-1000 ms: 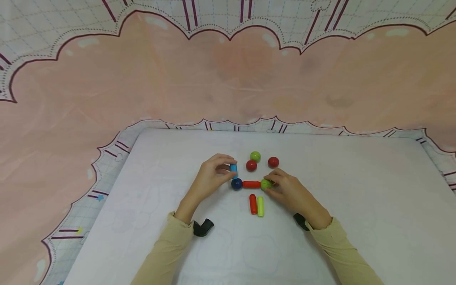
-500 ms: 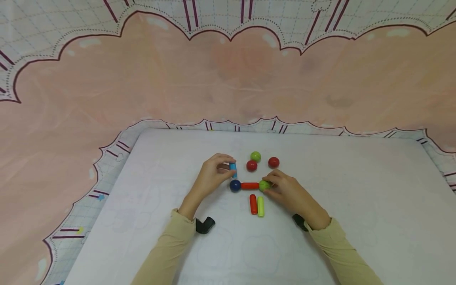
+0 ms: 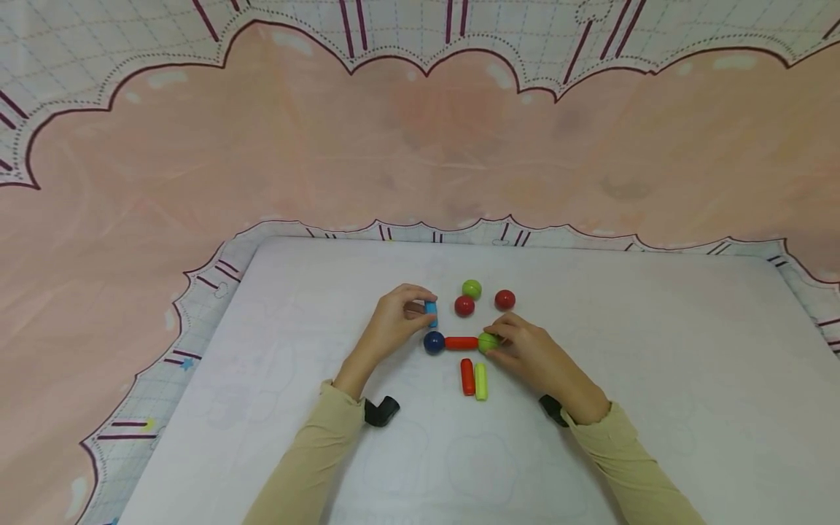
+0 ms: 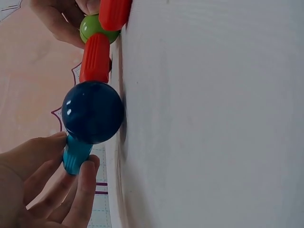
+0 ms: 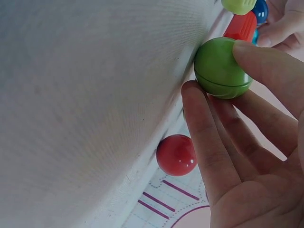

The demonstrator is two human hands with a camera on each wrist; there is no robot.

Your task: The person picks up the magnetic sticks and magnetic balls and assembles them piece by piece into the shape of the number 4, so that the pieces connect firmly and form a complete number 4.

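My left hand [image 3: 395, 315] pinches a light-blue rod [image 3: 431, 313] between thumb and fingers, just behind a dark-blue ball [image 3: 434, 343]. In the left wrist view the rod [image 4: 77, 154] sits right at the underside of the dark-blue ball [image 4: 92, 112]. A red rod [image 3: 461, 343] runs from that ball to a green ball [image 3: 488, 343], making a straight row. The green ball [image 5: 222, 68] is gripped by my right hand [image 3: 528, 346], thumb on one side and fingers on the other.
Behind the row lie another green ball [image 3: 471, 289], a red ball [image 3: 464, 305] and a second red ball [image 3: 504, 300]. A loose red rod [image 3: 467, 377] and a yellow-green rod [image 3: 481, 381] lie side by side in front, on the white tabletop [image 3: 262, 437].
The dark-blue ball, red rod and green ball have shifted slightly left and toward the person. A small gap now shows between the light-blue rod and the dark-blue ball in the head view.
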